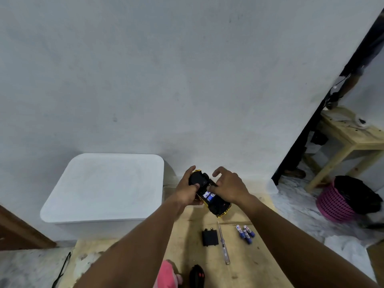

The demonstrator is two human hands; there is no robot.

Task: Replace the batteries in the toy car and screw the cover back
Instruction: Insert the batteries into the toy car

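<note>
Over table (187, 244) | left hand (186, 191) grips toy car (218, 207) | right hand (228, 186) on batteries (209, 196), hold unclear

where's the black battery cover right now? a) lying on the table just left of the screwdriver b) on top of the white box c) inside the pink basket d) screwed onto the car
a: the black battery cover lies flat on the wooden table just left of the screwdriver, while the toy car shows its batteries uncovered.
</note>
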